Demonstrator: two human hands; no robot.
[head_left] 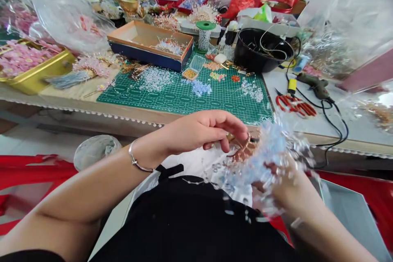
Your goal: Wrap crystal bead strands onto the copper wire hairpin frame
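Above the lap, the right hand (287,184) grips a blurred blue-flowered, beaded ornament (267,151) that partly hides it; the left hand (196,129), fingers curled, is at its edge (whether pinching, I cannot tell). Beyond, a green mat (172,105) holds loose beads (155,78); behind stands an open box (144,54).

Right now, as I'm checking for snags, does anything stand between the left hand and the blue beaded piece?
Nothing visible does: the left hand has its fingertips at the edge of the blue beaded piece, though blur hides whether they touch. The right hand is at the piece's other side.
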